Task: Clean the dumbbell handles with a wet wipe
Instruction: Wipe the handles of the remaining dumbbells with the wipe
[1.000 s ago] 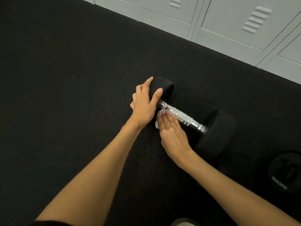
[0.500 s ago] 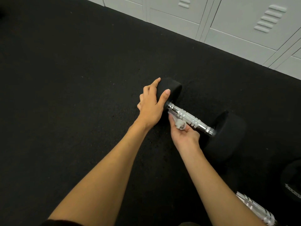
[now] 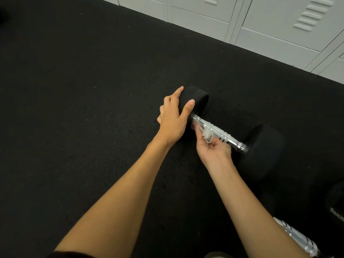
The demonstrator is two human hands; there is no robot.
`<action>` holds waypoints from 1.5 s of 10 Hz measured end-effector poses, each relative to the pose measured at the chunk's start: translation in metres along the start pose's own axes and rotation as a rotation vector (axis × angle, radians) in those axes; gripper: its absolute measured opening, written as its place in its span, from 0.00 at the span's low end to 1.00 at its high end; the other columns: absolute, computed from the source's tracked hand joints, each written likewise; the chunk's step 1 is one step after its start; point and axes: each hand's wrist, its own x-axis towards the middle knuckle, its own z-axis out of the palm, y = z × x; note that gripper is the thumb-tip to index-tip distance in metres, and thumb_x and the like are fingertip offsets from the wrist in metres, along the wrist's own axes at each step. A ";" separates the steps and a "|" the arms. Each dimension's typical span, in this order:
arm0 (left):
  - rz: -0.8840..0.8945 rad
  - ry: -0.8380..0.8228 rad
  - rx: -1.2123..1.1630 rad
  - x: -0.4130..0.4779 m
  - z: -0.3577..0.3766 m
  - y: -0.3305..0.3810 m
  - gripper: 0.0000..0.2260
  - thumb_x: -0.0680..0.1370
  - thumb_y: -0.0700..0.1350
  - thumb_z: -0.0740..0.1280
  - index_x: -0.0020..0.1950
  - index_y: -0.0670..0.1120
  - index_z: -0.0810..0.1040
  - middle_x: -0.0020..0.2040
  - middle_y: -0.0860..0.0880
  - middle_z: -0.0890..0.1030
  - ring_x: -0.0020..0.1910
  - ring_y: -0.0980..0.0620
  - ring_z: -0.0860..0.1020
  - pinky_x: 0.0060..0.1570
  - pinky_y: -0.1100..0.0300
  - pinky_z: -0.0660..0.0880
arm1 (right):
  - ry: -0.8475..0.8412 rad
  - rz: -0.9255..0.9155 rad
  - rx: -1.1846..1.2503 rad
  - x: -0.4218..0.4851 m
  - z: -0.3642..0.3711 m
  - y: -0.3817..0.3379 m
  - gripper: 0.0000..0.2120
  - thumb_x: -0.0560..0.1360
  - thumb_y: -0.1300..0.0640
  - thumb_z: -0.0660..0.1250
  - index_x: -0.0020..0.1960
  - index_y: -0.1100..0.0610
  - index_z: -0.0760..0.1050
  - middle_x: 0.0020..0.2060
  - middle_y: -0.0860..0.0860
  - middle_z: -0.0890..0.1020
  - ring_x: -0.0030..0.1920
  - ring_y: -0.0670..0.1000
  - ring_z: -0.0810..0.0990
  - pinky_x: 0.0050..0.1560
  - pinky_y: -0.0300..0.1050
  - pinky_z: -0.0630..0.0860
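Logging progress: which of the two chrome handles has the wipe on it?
The upper dumbbell handle, where the right hand holds the wet wipe; the bottom-right handle lies untouched.

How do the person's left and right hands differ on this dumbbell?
The left hand lies palm down, gripping the far black head of the dumbbell; the right hand is turned palm up. The left hand holds nothing else; the right hand pinches a crumpled wet wipe against the chrome handle. Both work on the same dumbbell.
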 end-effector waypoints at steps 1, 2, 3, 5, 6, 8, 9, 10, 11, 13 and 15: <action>-0.001 0.004 0.008 0.000 0.001 0.001 0.25 0.80 0.60 0.56 0.75 0.57 0.58 0.69 0.52 0.63 0.70 0.48 0.60 0.68 0.44 0.54 | 0.013 -0.045 -0.193 0.005 -0.005 0.010 0.20 0.82 0.60 0.49 0.64 0.74 0.68 0.56 0.71 0.75 0.60 0.67 0.76 0.59 0.58 0.76; -0.005 0.004 0.012 0.000 0.001 0.002 0.25 0.80 0.60 0.56 0.75 0.57 0.57 0.70 0.52 0.63 0.70 0.48 0.60 0.68 0.44 0.54 | -0.001 -0.092 -0.208 0.005 0.001 0.006 0.19 0.81 0.63 0.51 0.67 0.73 0.66 0.63 0.69 0.72 0.63 0.67 0.73 0.63 0.59 0.73; -0.007 -0.001 0.012 0.000 0.000 0.002 0.25 0.80 0.60 0.56 0.76 0.57 0.57 0.70 0.51 0.63 0.70 0.48 0.60 0.68 0.44 0.54 | -0.117 -0.042 -0.171 -0.008 0.005 0.000 0.19 0.81 0.66 0.51 0.69 0.75 0.61 0.56 0.75 0.74 0.53 0.70 0.78 0.66 0.57 0.70; -0.012 0.013 0.004 -0.002 0.000 0.001 0.24 0.80 0.59 0.57 0.75 0.57 0.58 0.70 0.52 0.63 0.70 0.48 0.60 0.68 0.45 0.54 | -0.105 -0.514 -0.957 -0.024 0.042 -0.010 0.18 0.76 0.67 0.53 0.63 0.70 0.71 0.48 0.59 0.80 0.50 0.55 0.80 0.53 0.48 0.76; -0.012 0.005 0.004 -0.002 0.000 0.001 0.24 0.80 0.59 0.56 0.75 0.57 0.57 0.69 0.52 0.63 0.69 0.48 0.60 0.68 0.46 0.53 | -0.024 -1.077 -2.189 -0.010 0.034 -0.019 0.21 0.77 0.63 0.56 0.69 0.60 0.70 0.56 0.59 0.80 0.56 0.57 0.78 0.54 0.43 0.69; -0.007 0.016 0.006 -0.001 0.001 0.001 0.24 0.80 0.59 0.57 0.75 0.57 0.58 0.69 0.52 0.63 0.70 0.48 0.61 0.68 0.45 0.56 | -0.146 -1.107 -3.092 0.032 -0.012 -0.008 0.29 0.77 0.59 0.59 0.74 0.67 0.55 0.68 0.63 0.68 0.70 0.62 0.64 0.72 0.54 0.56; -0.010 0.010 0.002 -0.001 0.001 0.000 0.24 0.80 0.59 0.57 0.75 0.57 0.57 0.69 0.52 0.63 0.70 0.49 0.60 0.68 0.46 0.54 | -0.113 -1.071 -2.968 0.038 0.006 -0.010 0.18 0.80 0.55 0.57 0.66 0.64 0.68 0.58 0.62 0.77 0.59 0.63 0.75 0.61 0.54 0.68; -0.013 0.010 0.001 -0.001 0.001 0.001 0.24 0.80 0.59 0.57 0.75 0.57 0.57 0.69 0.52 0.63 0.70 0.48 0.60 0.67 0.46 0.54 | 0.137 -0.698 -2.754 0.041 0.034 -0.015 0.16 0.80 0.51 0.56 0.60 0.60 0.73 0.51 0.60 0.79 0.49 0.61 0.78 0.49 0.52 0.72; -0.011 0.012 0.005 -0.001 0.001 0.000 0.24 0.80 0.59 0.57 0.75 0.57 0.57 0.70 0.52 0.63 0.70 0.48 0.60 0.67 0.46 0.54 | 0.286 -0.601 -2.678 0.046 0.042 -0.014 0.16 0.80 0.51 0.55 0.60 0.59 0.73 0.53 0.59 0.78 0.50 0.59 0.78 0.49 0.51 0.72; 0.001 0.017 0.000 0.000 0.002 -0.004 0.25 0.80 0.60 0.57 0.75 0.57 0.57 0.70 0.52 0.63 0.70 0.48 0.61 0.68 0.45 0.54 | -0.286 -1.314 -2.974 0.034 -0.014 -0.013 0.24 0.77 0.63 0.60 0.72 0.66 0.62 0.60 0.61 0.76 0.61 0.60 0.75 0.65 0.53 0.67; -0.001 0.013 0.007 0.000 0.001 -0.003 0.25 0.80 0.60 0.57 0.75 0.58 0.57 0.70 0.52 0.63 0.69 0.47 0.61 0.68 0.44 0.55 | -0.079 -0.808 -2.865 0.040 0.026 -0.015 0.16 0.77 0.51 0.63 0.60 0.60 0.74 0.52 0.58 0.80 0.51 0.58 0.80 0.52 0.53 0.77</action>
